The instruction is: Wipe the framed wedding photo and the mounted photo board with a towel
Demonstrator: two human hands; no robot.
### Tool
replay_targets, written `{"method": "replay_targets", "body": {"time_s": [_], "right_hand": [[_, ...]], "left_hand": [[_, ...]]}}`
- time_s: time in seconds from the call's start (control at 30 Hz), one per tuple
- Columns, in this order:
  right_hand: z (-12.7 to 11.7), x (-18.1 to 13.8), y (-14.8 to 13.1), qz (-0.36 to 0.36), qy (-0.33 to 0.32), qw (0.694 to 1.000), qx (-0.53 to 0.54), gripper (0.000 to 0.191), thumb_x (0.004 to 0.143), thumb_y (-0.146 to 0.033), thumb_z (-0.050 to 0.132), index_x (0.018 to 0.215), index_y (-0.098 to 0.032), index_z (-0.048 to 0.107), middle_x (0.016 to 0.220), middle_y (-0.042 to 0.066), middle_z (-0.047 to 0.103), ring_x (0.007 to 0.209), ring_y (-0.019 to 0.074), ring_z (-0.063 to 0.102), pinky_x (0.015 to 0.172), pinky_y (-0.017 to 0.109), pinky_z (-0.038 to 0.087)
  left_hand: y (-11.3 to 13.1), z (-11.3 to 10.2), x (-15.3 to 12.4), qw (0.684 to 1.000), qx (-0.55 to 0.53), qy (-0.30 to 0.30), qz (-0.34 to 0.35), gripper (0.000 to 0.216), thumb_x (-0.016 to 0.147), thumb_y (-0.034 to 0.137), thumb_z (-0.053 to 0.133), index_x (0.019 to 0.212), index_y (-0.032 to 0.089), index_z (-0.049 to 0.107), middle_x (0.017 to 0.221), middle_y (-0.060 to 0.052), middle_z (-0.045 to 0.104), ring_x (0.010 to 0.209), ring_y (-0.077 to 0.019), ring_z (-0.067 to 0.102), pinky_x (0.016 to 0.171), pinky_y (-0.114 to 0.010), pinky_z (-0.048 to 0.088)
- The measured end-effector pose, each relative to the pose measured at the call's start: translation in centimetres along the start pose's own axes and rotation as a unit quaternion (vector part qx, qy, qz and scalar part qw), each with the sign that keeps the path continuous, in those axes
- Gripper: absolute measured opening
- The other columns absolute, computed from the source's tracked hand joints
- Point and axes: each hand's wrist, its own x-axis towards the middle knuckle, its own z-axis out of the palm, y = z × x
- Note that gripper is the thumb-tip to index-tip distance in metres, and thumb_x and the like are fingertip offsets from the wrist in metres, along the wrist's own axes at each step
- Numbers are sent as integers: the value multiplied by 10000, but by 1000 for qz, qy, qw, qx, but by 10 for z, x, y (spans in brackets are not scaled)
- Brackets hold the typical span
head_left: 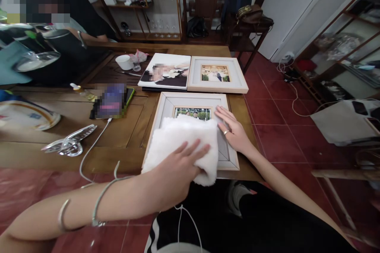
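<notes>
The picture frame (165,113) lies flat on the wooden table (124,138), at its near right corner, its sides square to the table edge. It seems to run lengthwise away from me, though I cannot be sure. Its photo's top points away. It has a pale wood rim, a wide grey-white mat and a small outdoor photo.

A folded, fluffy white cloth (181,140) covers its near left half. My left hand (178,170) presses flat on the cloth, fingers spread wide. My right hand (234,128) rests open on the frame's right border, fingers together, one ring on it.

I count two such frames: the second frame (196,75) lies farther back, just beside one frameless print (166,72).
</notes>
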Motion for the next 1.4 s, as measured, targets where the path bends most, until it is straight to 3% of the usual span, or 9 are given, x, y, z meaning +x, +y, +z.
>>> {"method": "replay_targets", "body": {"time_s": [0.13,0.3,0.43,0.57,0.77,0.97,1.13,1.27,1.4], "right_hand": [[-2,-1,1,-30,-15,999,8,422,946,-215,414,1346,-258,542,1416,49,537,1362,188,433,1166,459,314],[-2,0,1,-45,-14,999,2,406,929,-205,438,1299,-283,587,1341,38,605,1298,209,504,1128,484,370],[-2,0,0,-41,-12,999,2,404,918,-216,468,1296,-295,588,1343,33,604,1299,222,503,1126,502,367],[-2,0,0,-35,-11,999,6,402,917,-213,469,1294,-281,591,1350,38,598,1309,215,492,1136,486,358],[0,0,1,-22,3,1000,21,400,937,-187,402,1267,-273,611,1341,37,604,1303,203,498,1137,480,357],[0,-1,1,-26,6,999,25,412,933,-163,396,1260,-289,612,1342,26,603,1302,190,498,1137,482,360],[-1,-1,2,-34,-3,999,17,435,928,-149,379,1283,-277,595,1360,31,588,1314,189,484,1147,481,345],[-2,-2,2,-38,-8,999,13,457,922,-139,370,1300,-289,580,1372,20,578,1327,193,471,1153,493,332],[-2,-1,2,-37,-8,999,14,468,915,-128,368,1301,-290,578,1373,19,577,1327,192,471,1152,491,335]], "left_hand": [[-33,-9,3,995,19,21,-91,497,732,1,510,1171,177,661,1544,-138,304,1411,-359,270,1114,-499,342],[-94,-19,26,960,125,149,-200,499,781,13,445,1254,85,585,1534,-226,277,1408,-424,235,1090,-593,317],[-124,-17,37,952,143,189,-192,453,835,48,414,1260,89,568,1536,-217,280,1419,-408,221,1087,-599,314],[-120,-9,24,968,132,150,-149,529,728,-50,397,1198,72,608,1519,-211,324,1424,-376,226,1129,-561,268],[-70,2,-35,991,66,73,-88,569,691,-76,422,1145,174,656,1511,-119,367,1413,-280,289,1143,-473,309],[-42,22,-71,995,29,78,-51,612,704,-97,458,1132,291,662,1559,-2,254,1440,-210,203,1163,-427,286],[-66,9,-39,977,112,107,-143,494,706,-97,465,1037,178,707,1522,-134,338,1409,-345,238,1116,-535,331],[-105,-9,-6,954,176,178,-167,562,728,-135,351,1099,141,670,1474,-181,414,1411,-320,271,1112,-542,337],[-131,-15,14,952,194,184,-149,543,742,-133,326,1087,113,666,1419,-209,472,1405,-327,305,1106,-545,339]]}}
